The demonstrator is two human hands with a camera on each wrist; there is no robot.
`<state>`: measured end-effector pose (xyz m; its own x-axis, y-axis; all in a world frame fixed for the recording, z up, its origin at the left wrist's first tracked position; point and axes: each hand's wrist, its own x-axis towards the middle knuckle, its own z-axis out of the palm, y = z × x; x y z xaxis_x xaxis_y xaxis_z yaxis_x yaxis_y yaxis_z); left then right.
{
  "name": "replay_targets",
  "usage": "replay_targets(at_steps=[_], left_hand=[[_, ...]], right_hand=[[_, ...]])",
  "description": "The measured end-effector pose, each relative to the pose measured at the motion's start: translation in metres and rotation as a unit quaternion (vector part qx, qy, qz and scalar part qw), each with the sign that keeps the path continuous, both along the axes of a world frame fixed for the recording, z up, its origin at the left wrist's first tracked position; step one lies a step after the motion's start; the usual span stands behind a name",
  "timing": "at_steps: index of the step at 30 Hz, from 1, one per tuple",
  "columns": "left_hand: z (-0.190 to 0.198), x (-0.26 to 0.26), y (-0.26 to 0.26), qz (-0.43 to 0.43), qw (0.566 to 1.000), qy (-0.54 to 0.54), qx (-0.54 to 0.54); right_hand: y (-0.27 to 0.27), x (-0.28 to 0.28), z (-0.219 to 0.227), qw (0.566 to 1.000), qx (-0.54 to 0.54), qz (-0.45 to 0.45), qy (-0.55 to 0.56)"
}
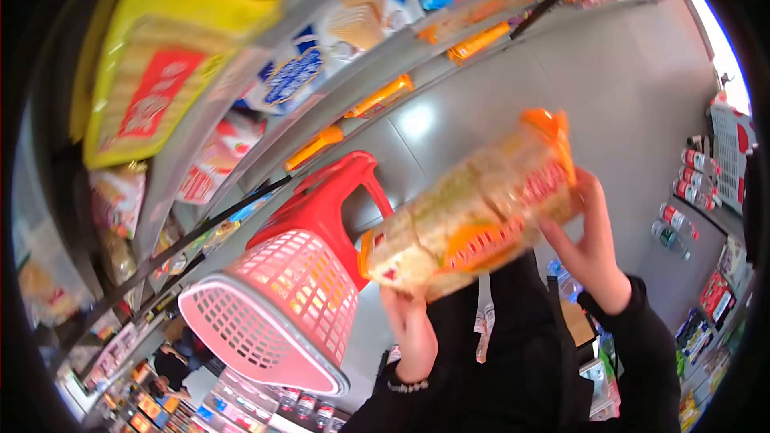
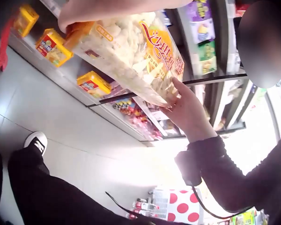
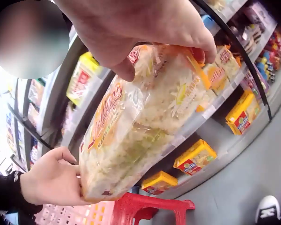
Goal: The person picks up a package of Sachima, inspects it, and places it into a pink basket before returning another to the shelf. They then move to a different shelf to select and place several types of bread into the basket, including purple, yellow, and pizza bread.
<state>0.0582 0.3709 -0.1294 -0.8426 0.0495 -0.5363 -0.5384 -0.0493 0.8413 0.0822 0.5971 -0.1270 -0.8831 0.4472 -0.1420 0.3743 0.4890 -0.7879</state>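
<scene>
A long clear-wrapped pack of sachima (image 1: 469, 212) with orange ends and red lettering is held up between my two hands, slanting across the head view. My left hand (image 1: 415, 341), with a beaded bracelet at the wrist, grips the lower end from beneath. The upper end is held by my right hand (image 1: 595, 248). In the right wrist view, the right hand (image 3: 154, 35) curls its thumb and fingers over the orange end of the pack (image 3: 131, 126), while the left hand (image 3: 51, 180) supports the bottom corner.
A pink basket (image 1: 277, 305) with a red handle (image 1: 305, 208) stands to the left. Shelves of packaged snacks, including a yellow bag (image 1: 160, 72), run along the left and top. Grey tiled floor (image 1: 626, 72) lies beyond; bottles (image 1: 698, 176) stand at right.
</scene>
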Motion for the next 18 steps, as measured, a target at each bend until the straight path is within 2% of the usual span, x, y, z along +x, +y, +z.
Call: replay_targets(at_steps=[2, 4, 6, 7, 8, 9, 10, 11, 12, 16, 18], left_hand=[[0.032, 0.011, -0.022, 0.021, 0.999, 0.049, 0.005], [0.067, 0.008, -0.049, 0.066, 0.996, 0.044, -0.029], [0.094, 0.004, -0.087, 0.079, 0.992, 0.076, -0.057], [0.108, 0.000, -0.095, 0.141, 0.984, 0.103, -0.043], [0.120, -0.001, -0.114, 0.151, 0.980, 0.124, -0.048], [0.128, -0.004, -0.134, 0.143, 0.974, 0.157, -0.077], [0.134, -0.007, -0.155, 0.133, 0.967, 0.188, -0.106], [0.139, -0.011, -0.179, 0.155, 0.964, 0.176, -0.124], [0.141, -0.013, -0.204, 0.176, 0.961, 0.161, -0.141], [0.137, -0.016, -0.310, 0.209, 0.955, 0.137, -0.161], [0.123, -0.019, -0.363, 0.211, 0.963, 0.109, -0.130]], right_hand=[[-0.010, 0.007, 0.043, 0.998, -0.042, 0.043, -0.006], [-0.029, 0.005, 0.076, 0.994, -0.079, 0.076, -0.013], [-0.056, 0.005, 0.093, 0.991, -0.087, 0.098, -0.002], [-0.071, -0.003, 0.099, 0.987, -0.074, 0.136, 0.039], [-0.087, -0.011, 0.107, 0.980, -0.061, 0.173, 0.079], [-0.107, -0.014, 0.108, 0.977, -0.093, 0.178, 0.070], [-0.128, -0.021, 0.111, 0.972, -0.105, 0.199, 0.073], [-0.151, -0.030, 0.116, 0.963, -0.143, 0.212, 0.084], [-0.171, -0.040, 0.119, 0.955, -0.115, 0.247, 0.120], [-0.252, -0.048, 0.128, 0.922, -0.169, 0.339, 0.083], [-0.287, -0.047, 0.128, 0.914, -0.171, 0.363, 0.063]])
